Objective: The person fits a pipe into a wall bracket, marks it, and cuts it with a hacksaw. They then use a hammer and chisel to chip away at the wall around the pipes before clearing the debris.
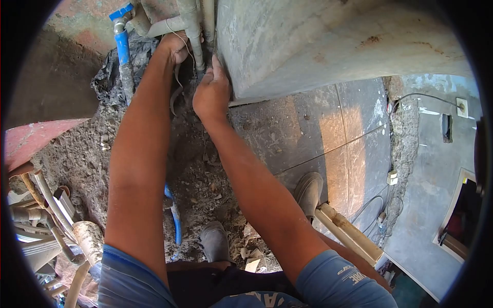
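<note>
Setting: dirt ground beside a concrete wall point(328, 46), tiled floor adjoining.
Item: grey pipe point(194, 31), upright at the wall's corner; likely stiff, light, dusty rather than slick; best held on the straight run below the joint.
Left hand point(174, 46): curled round the pipe.
Right hand point(211, 92): fingers extended, pressing the wall's corner, just right of the pipe.
Blue pipe point(122, 46): left of the grey pipe.
</note>
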